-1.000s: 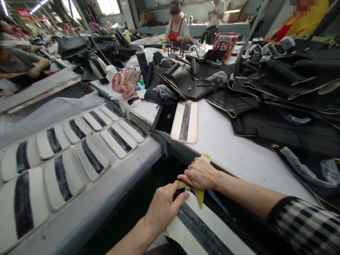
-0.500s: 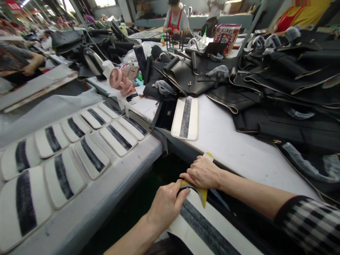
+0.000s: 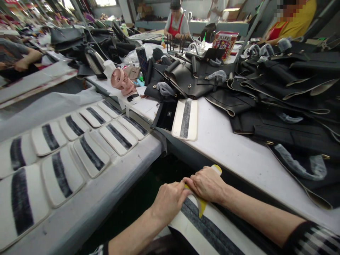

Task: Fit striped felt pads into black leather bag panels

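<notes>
The right grip (image 3: 208, 182) is clutching a curved yellow piece (image 3: 202, 209); the left grip (image 3: 170, 200) is apparently pinching the far end of a flat, dark-striped white panel (image 3: 209, 226) slanting just below. I'm guessing they're working that end, next needing steady pressure. The grips are hiding the contact; the near end is escaping view.

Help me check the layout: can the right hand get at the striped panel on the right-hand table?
Probably yes: nothing stands between the right hand and the striped panel near the edge of the table, though the hand would likely first release the yellow piece.
</notes>
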Motion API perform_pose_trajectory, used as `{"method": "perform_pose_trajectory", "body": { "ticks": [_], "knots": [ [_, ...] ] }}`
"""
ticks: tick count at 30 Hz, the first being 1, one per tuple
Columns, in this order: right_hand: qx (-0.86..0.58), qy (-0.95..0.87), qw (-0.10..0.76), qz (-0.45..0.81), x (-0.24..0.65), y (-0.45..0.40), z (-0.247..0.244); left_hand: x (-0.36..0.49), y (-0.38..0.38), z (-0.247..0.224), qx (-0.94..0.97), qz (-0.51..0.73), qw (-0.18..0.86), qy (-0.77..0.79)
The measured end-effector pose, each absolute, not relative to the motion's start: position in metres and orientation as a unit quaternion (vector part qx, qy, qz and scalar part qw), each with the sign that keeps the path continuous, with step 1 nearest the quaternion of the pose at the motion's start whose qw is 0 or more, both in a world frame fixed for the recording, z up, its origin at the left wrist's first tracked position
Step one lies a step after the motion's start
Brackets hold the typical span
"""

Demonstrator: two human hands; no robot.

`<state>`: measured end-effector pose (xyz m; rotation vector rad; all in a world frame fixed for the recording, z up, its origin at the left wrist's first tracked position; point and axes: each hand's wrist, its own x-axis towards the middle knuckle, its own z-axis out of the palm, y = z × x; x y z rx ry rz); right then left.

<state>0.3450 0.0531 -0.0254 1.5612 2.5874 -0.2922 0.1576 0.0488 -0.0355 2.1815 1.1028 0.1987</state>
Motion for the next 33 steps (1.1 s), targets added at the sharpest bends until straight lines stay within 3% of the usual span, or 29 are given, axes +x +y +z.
{"method": "perform_pose_trajectory", "body": {
  "ticks": [5,8,23,30,33],
  "knots": [
    [0.55,0.827,0.071,-0.093,0.348,0.04,-0.022,0.158,0.061,-0.041,0.587,0.172,0.688,0.392],
    [0.556,0.823,0.075,-0.087,0.357,0.034,-0.023,0.164,0.067,-0.054,0.467,0.189,0.781,0.37],
    [0.589,0.801,0.045,-0.1,0.37,0.022,-0.032,0.179,0.092,-0.059,0.646,0.119,0.688,0.308],
    [0.666,0.738,0.087,-0.063,0.383,-0.001,-0.015,0.165,0.067,-0.08,0.488,0.093,0.777,0.386],
    [0.753,0.642,0.012,-0.147,0.402,-0.039,0.003,0.144,0.036,-0.105,0.32,0.123,0.802,0.488]
  ]
}}
